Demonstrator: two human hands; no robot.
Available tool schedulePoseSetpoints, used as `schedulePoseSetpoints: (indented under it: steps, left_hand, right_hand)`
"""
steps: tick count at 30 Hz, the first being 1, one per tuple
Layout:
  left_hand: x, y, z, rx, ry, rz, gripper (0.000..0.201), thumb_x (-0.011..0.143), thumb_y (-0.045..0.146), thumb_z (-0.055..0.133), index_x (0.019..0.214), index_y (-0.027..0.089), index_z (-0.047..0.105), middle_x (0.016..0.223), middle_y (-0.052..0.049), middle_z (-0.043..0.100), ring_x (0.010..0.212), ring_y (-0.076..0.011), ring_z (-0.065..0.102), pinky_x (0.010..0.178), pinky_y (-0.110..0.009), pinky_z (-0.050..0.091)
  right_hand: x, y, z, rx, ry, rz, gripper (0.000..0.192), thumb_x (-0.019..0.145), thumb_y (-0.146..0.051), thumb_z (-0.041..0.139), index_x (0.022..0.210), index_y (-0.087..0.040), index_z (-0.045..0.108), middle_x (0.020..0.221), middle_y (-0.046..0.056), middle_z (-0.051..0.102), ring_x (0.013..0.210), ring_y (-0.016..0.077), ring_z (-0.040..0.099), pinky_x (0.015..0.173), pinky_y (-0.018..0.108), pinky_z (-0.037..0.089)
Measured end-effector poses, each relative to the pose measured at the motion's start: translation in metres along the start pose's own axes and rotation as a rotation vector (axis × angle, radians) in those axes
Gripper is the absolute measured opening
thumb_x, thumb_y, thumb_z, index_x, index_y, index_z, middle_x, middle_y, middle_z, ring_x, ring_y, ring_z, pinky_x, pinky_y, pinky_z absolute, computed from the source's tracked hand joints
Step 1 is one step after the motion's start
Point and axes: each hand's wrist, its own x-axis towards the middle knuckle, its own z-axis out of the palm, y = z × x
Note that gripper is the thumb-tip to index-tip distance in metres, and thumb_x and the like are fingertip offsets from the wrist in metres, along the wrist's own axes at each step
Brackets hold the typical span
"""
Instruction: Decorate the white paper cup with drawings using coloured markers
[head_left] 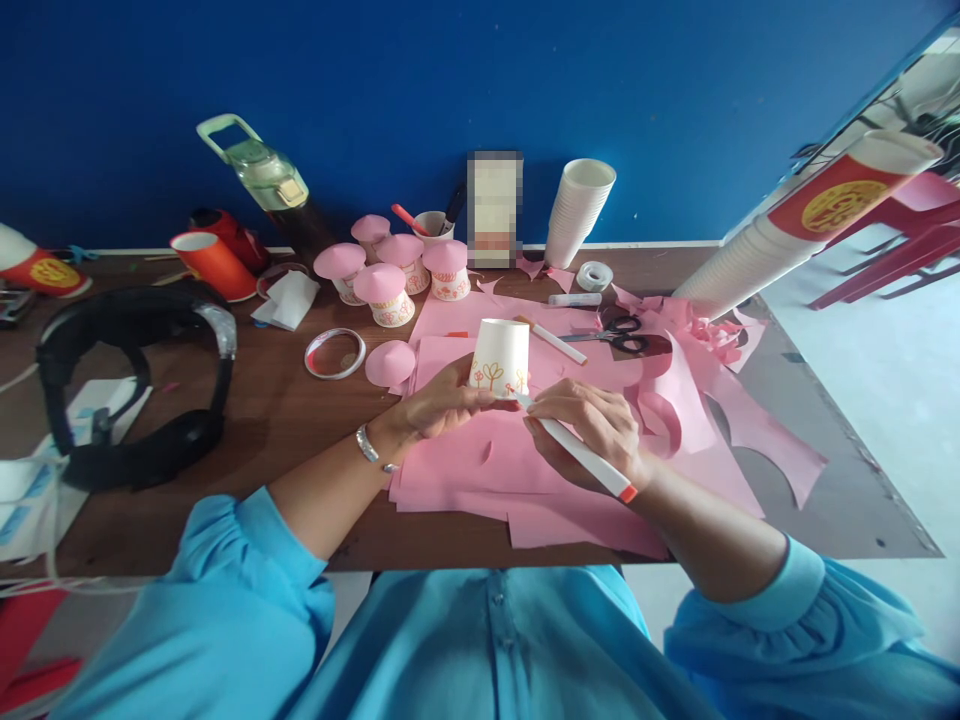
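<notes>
An upturned white paper cup (501,355) with orange drawings near its rim stands on pink paper sheets (480,460). My left hand (439,405) steadies the cup at its lower left side. My right hand (592,425) grips a white marker with an orange end (581,452), its tip touching the cup's lower right edge. A loose pink paper cone cap (390,362) lies just left of the cup.
Several finished pink-capped cup mushrooms (394,275) stand behind. Scissors (619,335), a tape roll (594,275), a clear tape ring (335,353), a stack of white cups (577,210), a long cup stack (795,235), black headphones (135,385), an orange cup (214,265) and a water bottle (262,175) surround the work.
</notes>
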Motion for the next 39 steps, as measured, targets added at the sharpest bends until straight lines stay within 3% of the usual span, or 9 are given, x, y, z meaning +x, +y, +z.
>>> schedulePoseSetpoints:
  steps: [18,39]
  left_hand:
    - [0.0019,0.0062,0.0062,0.09,-0.039,-0.003,0.034,0.083,0.028,0.088,0.11,0.014,0.073,0.103,-0.011,0.08,0.099,-0.0253,0.078,0.083,-0.032,0.062]
    - [0.0006,0.0015,0.0002,0.084,-0.04,-0.031,0.031,0.086,0.024,0.083,0.115,0.016,0.074,0.113,-0.013,0.081,0.11,-0.0307,0.077,0.096,-0.043,0.06]
  right_hand:
    - [-0.0012,0.0011,0.0007,0.015,-0.049,-0.009,0.03,0.092,-0.004,0.067,0.116,-0.02,0.06,0.085,0.002,0.076,0.07,0.0162,0.074,0.062,0.026,0.06]
    - [-0.0021,0.0013,0.0017,-0.001,-0.012,0.012,0.031,0.092,-0.006,0.066,0.118,-0.022,0.061,0.084,0.001,0.075,0.071,0.0163,0.075,0.065,0.026,0.062]
